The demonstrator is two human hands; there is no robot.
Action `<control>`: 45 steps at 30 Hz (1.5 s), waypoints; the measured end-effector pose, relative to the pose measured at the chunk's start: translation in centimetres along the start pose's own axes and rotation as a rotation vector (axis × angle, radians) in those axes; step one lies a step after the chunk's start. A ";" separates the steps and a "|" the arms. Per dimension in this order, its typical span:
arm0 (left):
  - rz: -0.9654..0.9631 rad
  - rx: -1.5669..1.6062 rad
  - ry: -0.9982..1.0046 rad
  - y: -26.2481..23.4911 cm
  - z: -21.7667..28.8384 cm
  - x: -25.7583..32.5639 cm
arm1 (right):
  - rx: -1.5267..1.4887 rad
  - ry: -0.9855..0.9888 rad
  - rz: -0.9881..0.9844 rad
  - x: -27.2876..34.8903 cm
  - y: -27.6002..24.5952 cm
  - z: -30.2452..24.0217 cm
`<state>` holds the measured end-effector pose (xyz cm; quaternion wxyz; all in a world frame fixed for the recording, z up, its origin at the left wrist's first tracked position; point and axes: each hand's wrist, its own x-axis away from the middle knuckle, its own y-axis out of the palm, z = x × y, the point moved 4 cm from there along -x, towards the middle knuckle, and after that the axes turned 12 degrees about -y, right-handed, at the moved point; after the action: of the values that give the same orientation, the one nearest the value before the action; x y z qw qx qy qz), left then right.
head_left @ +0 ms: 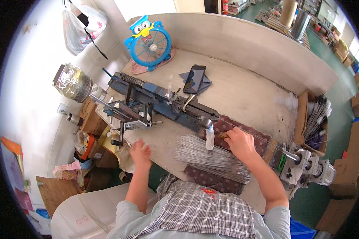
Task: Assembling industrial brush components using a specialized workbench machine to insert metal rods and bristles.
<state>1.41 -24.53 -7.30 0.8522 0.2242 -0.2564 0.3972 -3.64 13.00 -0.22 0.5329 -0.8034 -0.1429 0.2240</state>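
Observation:
My left hand [140,153] is in the air in front of the bench's left part, near the crank handle [117,142]. Its fingers are loosely apart and slightly blurred, with nothing visible in them. My right hand [240,142] is closed, its fingertips around a small brownish piece [223,136] whose kind I cannot make out. Under and beside that hand lies a bundle of thin metal wires [205,155]. A whitish plastic bottle [210,137] hangs or stands at the right end of the long dark-blue metal machine [157,97]. A thin strand runs right from there.
Clamped at the right is a metal fixture with a shaft [307,167]. A box with bristly wires [317,119] stands behind it. Farther back are a phone [194,79] on a cloth and a blue cartoon fan [151,46]. A motor in clear wrap [73,83] juts out left.

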 end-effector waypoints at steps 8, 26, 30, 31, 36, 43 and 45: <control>0.083 -0.053 0.426 -2.3 3.8 -1.7 | 0.043 0.044 -0.087 -0.8 0.1 0.1; -0.509 -0.090 -0.371 8.0 -0.9 -1.1 | 0.055 -0.067 -0.088 1.2 -4.2 -2.5; -0.442 -0.089 -0.324 8.1 -1.8 -1.6 | 0.006 -0.069 -0.021 1.9 -6.8 -3.3; -0.404 -0.052 -0.248 8.0 -1.9 -1.7 | -0.009 -0.094 0.034 1.8 -7.8 -3.5; -0.709 -0.121 -0.110 11.8 -3.6 6.0 | -0.028 0.035 0.231 2.1 -10.9 -0.4; -1.131 -0.337 -0.128 21.1 -10.0 17.2 | -0.264 0.196 0.273 2.9 -10.3 2.9; -1.124 -0.379 -0.105 21.8 -10.6 17.5 | -0.370 0.274 0.232 3.9 -10.0 3.5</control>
<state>-3.40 4.22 -0.73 0.9432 0.1889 -0.2067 -0.1791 -2.02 21.52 6.99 0.3619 -0.9211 -0.0148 0.1428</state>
